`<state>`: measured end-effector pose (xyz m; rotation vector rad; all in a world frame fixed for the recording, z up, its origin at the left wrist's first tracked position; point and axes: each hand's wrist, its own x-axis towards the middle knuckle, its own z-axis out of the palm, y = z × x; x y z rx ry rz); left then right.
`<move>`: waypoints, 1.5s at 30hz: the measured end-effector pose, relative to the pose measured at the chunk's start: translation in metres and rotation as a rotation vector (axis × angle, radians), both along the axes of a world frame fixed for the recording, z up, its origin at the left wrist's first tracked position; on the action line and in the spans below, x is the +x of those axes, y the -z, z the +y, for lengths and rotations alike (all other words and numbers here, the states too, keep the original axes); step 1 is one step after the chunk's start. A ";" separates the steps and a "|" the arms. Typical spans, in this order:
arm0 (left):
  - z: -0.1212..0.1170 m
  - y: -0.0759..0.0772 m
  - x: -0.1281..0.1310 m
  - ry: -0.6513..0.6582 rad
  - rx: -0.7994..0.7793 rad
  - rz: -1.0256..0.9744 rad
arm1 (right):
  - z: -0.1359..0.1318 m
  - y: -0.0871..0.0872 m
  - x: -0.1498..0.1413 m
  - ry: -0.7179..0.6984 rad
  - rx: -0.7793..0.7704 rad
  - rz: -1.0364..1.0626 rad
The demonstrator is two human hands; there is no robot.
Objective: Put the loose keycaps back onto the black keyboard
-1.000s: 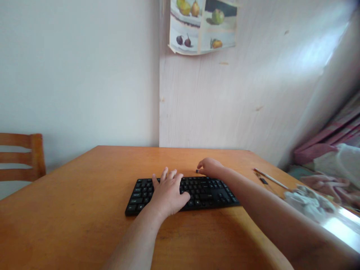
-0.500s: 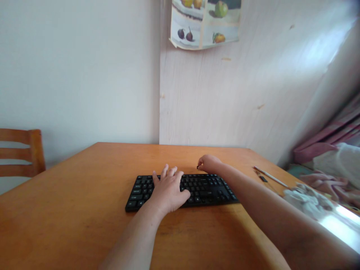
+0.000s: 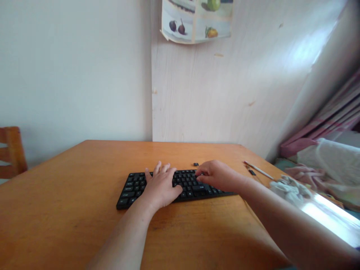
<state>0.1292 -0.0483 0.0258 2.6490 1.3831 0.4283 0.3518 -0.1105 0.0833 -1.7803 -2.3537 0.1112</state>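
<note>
A black computer keyboard (image 3: 128, 191) lies on the wooden table. Across its left-middle part rests my left hand (image 3: 161, 187), palm down, fingers spread and thumb out to the right. My right hand (image 3: 215, 175) is over the right part of the keyboard. Its thumb and fingers are bent together in a pinch down at the keys; whatever is between the fingertips is too small to make out. Just behind the keyboard, a loose black keycap (image 3: 196, 164) sits on the table, a little apart from my right hand.
The wooden table (image 3: 70, 210) reaches to the wall. On its right side lie a thin white stick (image 3: 258, 169), a small black item (image 3: 252, 172) and a crumpled pale cloth (image 3: 289, 187). A wooden chair (image 3: 17, 152) stands at left. A fruit picture (image 3: 197, 22) hangs above.
My right hand has let go of the small black keycap behind the keyboard and come down onto the keys. My left hand stays spread on the keyboard. The view has shifted slightly right.
</note>
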 end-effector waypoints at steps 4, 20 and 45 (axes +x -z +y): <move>0.000 0.001 0.000 0.003 0.006 -0.001 | -0.020 0.010 -0.009 -0.036 -0.005 -0.058; -0.006 0.004 0.005 0.025 0.019 -0.008 | -0.036 0.024 -0.028 0.025 0.005 -0.203; -0.016 0.003 0.012 0.023 0.093 -0.017 | -0.059 0.041 -0.047 0.079 0.069 -0.394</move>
